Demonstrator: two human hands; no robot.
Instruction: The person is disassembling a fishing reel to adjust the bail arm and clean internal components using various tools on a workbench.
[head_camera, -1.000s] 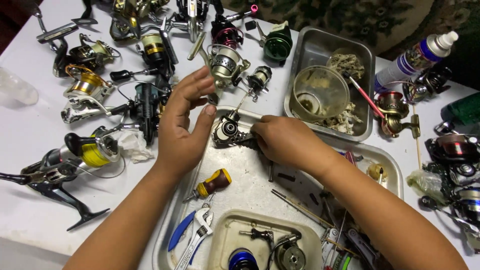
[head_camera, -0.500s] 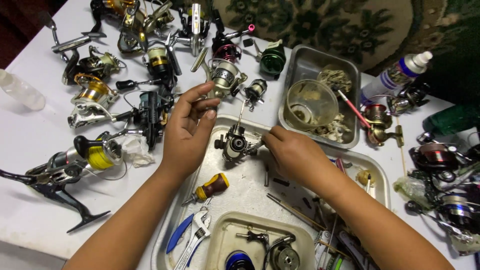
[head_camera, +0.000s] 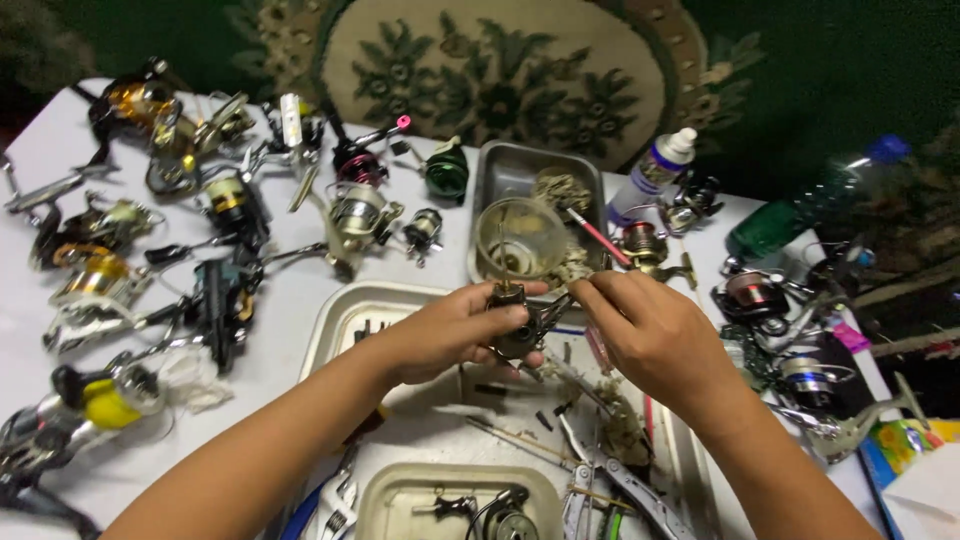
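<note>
A white table (head_camera: 300, 290) stands before a dark green backdrop with a floral oval rug (head_camera: 520, 75). Seen from the head camera, the left hand (head_camera: 455, 335) is closed around a small dark metal fishing reel body (head_camera: 520, 325), held above the far edge of a shallow steel tray (head_camera: 335, 330). The right hand (head_camera: 655, 330) meets the reel's right side, fingertips pinched at it; what they grip is too small to tell. Many spinning reels (head_camera: 220, 200) crowd the table's left edge.
</note>
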